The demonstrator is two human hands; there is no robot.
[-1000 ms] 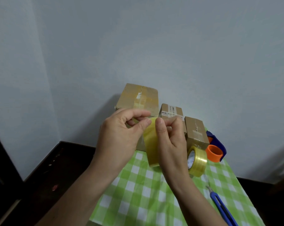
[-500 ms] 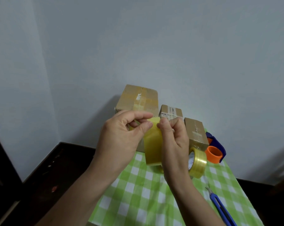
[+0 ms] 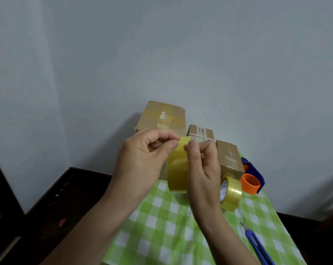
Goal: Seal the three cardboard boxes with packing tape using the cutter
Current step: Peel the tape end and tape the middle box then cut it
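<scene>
From the head camera, both hands are raised above the near end of a green-and-white checked cloth (image 3: pixel 171 226) that covers part of a dark tabletop (image 3: pixel 56 203). Between them is a yellowish translucent roll of packing tape (image 3: pixel 178 169), held edge-on to the camera and clear of the cloth. The left hand (image 3: pixel 140 161) pinches the roll's top edge between thumb and forefinger. The right hand (image 3: pixel 203 169) has its fingers curled, with the thumb tip pressed on the same top edge; I cannot tell whether a loose tape end is lifted there.

Behind the hands, three brown cardboard boxes stand in a row along the pale wall (image 3: pixel 181 54). The large taped box (image 3: pixel 161 117) is on the left, a small labelled box (image 3: pixel 201 132) is in the middle, and a small taped box (image 3: pixel 229 157) is on the right.

A second translucent tape roll (image 3: pixel 230 194) stands on edge on the cloth just in front of the right-hand box. Beside it is an orange-and-blue tape dispenser (image 3: pixel 251 178). The blue-handled cutter (image 3: pixel 257 243) lies on the cloth at the lower right, untouched and well apart from both hands.
</scene>
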